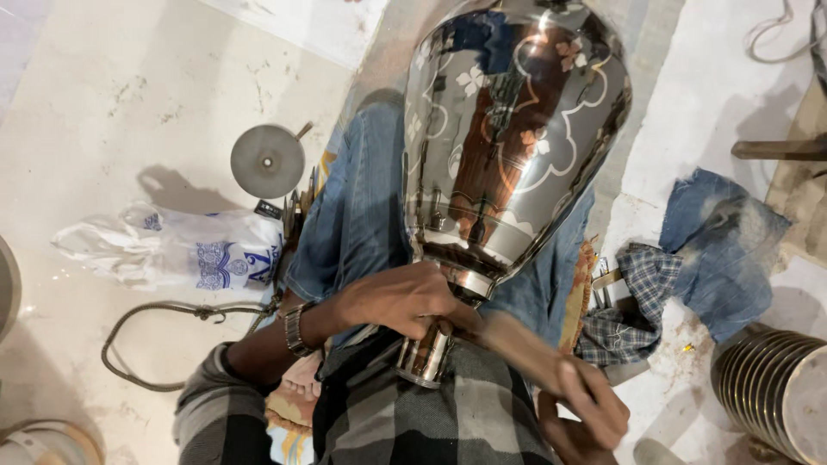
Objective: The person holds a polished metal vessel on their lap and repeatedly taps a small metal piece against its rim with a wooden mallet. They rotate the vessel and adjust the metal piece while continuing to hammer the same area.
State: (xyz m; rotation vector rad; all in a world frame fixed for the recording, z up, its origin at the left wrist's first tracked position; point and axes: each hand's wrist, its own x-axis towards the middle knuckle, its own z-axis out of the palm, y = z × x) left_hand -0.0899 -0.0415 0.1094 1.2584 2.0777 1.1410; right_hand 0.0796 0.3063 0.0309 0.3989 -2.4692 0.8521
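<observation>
My left hand (pixel 401 297) is bare, with a metal link watch (pixel 295 329) on the wrist just behind it. Above the watch my sleeve (pixel 211 405) is grey with dark stripes. My right hand (pixel 586 413) is bare too, the forearm behind it uncovered. Faded blue jeans (pixel 366 207) cover my legs, and a dark grey checked cloth (pixel 448 413) covers my lap.

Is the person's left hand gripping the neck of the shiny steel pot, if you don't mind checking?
Yes, the left hand is wrapped around the narrow neck of the steel pot, which lies across the person's lap.
</observation>
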